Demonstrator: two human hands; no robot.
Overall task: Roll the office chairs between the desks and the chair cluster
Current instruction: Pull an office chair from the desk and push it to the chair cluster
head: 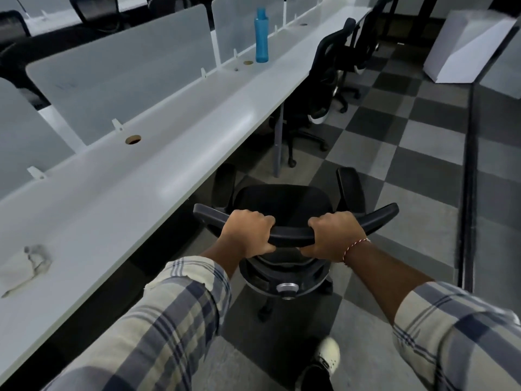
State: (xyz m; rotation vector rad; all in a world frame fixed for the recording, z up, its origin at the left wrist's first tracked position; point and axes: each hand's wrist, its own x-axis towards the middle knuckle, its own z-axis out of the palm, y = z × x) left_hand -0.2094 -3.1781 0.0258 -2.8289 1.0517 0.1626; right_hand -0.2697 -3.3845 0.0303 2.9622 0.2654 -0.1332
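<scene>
A black office chair (pixel 282 201) stands on the checkered floor right in front of me, its seat facing away, close to the edge of the long white desk (pixel 146 187). My left hand (pixel 246 235) grips the top rail of the chair's backrest left of centre. My right hand (pixel 335 238), with a red-and-white thread at the wrist, grips the same rail right of centre. Both armrests show beyond the rail. The chair's wheeled base is mostly hidden under the seat.
Two more black chairs (pixel 324 88) are tucked at the desk further ahead. A blue bottle (pixel 261 35) stands on the desk beside the frosted dividers; a crumpled cloth (pixel 25 266) lies at near left. A white box (pixel 468 43) sits far right. My shoe (pixel 327 359) is below.
</scene>
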